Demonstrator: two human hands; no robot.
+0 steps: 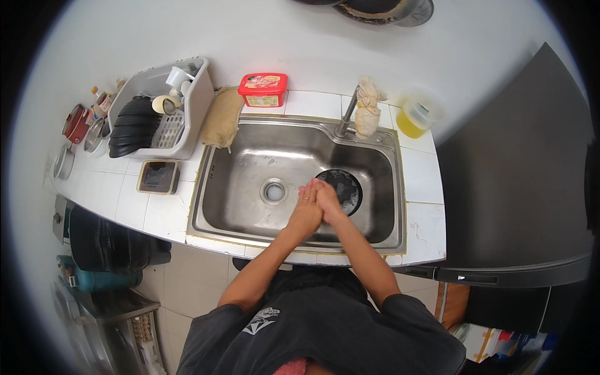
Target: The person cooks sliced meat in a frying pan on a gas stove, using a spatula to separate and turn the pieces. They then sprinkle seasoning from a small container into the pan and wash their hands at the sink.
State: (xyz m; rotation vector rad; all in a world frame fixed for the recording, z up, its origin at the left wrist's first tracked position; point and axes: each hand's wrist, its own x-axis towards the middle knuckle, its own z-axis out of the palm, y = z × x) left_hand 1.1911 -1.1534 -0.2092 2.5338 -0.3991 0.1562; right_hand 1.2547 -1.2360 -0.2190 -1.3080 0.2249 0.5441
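Observation:
My left hand [305, 210] and my right hand [329, 200] are pressed together, palm to palm, over the stainless steel sink [243, 187]. A ring shows on a finger of the left one. Whether anything lies between the palms is hidden. Just beyond and to the right of them, a round black dish [348, 185] with suds on it rests on the sink bottom, partly covered by my right hand. The drain [273, 191] is to the left of my hands. At the sink's back right stands a faucet [346, 119] with a cloth [368, 110] wrapped around its spout.
Left of the sink, a white dish rack [199, 112] holds black bowls [133, 126]. A folded cloth [221, 117], a lidded container [158, 177] and a red tub [263, 89] sit around the basin. Yellow liquid fills part of a plastic container [413, 119]. A dark refrigerator [511, 187] stands at right.

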